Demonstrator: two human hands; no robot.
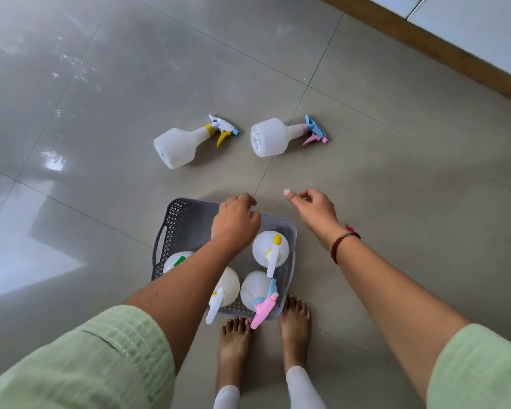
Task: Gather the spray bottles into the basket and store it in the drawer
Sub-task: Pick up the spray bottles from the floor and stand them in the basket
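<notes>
A grey perforated basket (171,228) stands on the floor just ahead of my bare feet, with several white spray bottles upright in it; one has a yellow and white trigger (270,252). Two more white bottles lie on their sides farther ahead: one with a yellow trigger (179,146) on the left, one with a pink and blue trigger (270,137) on the right. My left hand (235,224) hovers over the basket's far rim, fingers curled, holding nothing. My right hand (311,206) reaches forward to the right of the basket, fingers loosely apart and empty.
The floor is glossy grey tile (101,84) with bright reflections at the left. A wooden skirting strip (425,39) and a white panel run across the upper right corner. My bare feet (233,343) stand right behind the basket.
</notes>
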